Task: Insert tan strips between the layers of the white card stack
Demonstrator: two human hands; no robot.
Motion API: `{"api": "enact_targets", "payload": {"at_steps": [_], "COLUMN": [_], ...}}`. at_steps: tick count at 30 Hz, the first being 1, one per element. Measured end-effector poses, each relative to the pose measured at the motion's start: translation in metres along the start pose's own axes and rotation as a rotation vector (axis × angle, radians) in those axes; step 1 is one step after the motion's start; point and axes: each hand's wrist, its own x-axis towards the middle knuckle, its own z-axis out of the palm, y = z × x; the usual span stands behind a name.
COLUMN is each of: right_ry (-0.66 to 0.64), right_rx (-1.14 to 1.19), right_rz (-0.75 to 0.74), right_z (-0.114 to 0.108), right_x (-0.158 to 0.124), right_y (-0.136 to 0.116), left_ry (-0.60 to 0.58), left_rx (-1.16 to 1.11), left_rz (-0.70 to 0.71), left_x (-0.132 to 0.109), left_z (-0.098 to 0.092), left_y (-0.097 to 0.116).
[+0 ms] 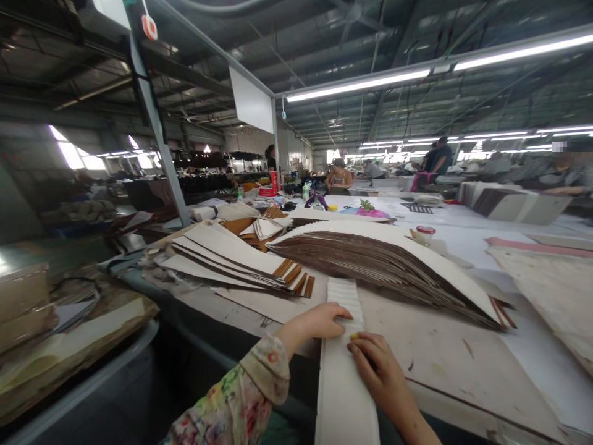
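Observation:
A long white strip (347,395) lies lengthwise in front of me and runs over the table's near edge. Its far end shows a row of ridges or overlapping layers (345,295). My left hand (324,320) rests on the strip just below those ridges, fingers stretched to the right across it. Close by on the strip's right edge is my right hand (377,364), its fingers pinched together. A small yellow piece (354,337) shows at its fingertips; its kind is too small to make out.
A large fanned stack of white-topped, dark-backed pieces (384,259) arches behind my hands. Left of it lie several white strips with brown ends (241,262). A jar with a red lid (425,232) stands farther back. Left is a cluttered bin (106,371). People work in the background.

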Motion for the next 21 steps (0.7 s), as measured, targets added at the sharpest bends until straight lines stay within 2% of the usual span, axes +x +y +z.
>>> {"api": "enact_targets", "payload": {"at_steps": [9,21], "right_ry": [0.051,0.062], "right_rx": [0.009,-0.09], "right_rz": [-0.024,-0.095], "right_z": [-0.003,0.0008], "right_x": [0.003,0.0047], "right_y": [-0.0079,-0.0006], "left_ry": [0.042,0.146], "left_rx": [-0.011,-0.115], "left_rz": [0.015,0.06], "left_x": [-0.0038,-0.0096], "left_z": [0.001,0.0089], "left_y": [0.0002,-0.0052]}}
